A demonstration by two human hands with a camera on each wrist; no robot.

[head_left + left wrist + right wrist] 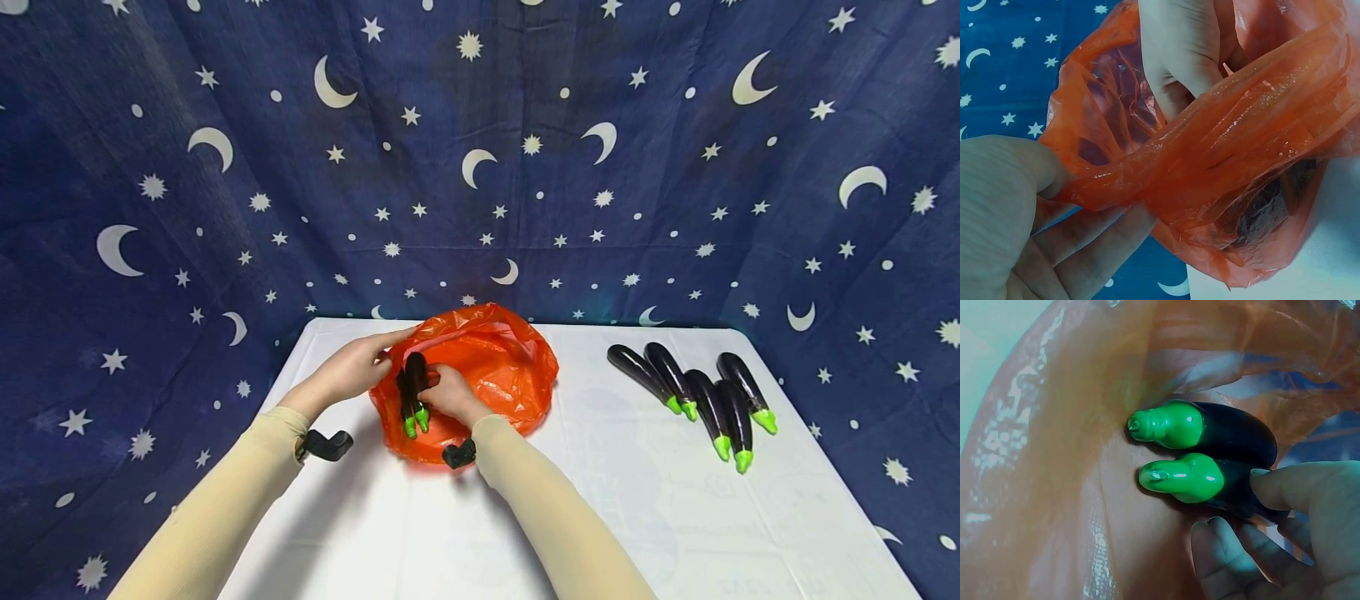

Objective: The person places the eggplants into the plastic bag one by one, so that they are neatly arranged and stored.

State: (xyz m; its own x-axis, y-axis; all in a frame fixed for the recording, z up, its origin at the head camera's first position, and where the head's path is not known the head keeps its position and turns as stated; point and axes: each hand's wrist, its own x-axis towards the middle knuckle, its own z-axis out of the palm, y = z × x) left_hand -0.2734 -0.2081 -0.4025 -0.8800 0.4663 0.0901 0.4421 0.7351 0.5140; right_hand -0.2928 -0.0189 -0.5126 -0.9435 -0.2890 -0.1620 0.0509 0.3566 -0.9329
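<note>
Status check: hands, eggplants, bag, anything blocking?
Left hand grips orange bag rim. Right hand holds two eggplants inside bag. Five eggplants wait on table. Nothing blocking.

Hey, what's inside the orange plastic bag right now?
Two eggplants with green stems, held by the right hand, sit in the orange bag. The left hand holds its rim. The folds hide the bag's bottom.

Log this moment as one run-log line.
left hand: holds orange bag rim | right hand: grips two eggplants at bag mouth | five eggplants on table
</note>
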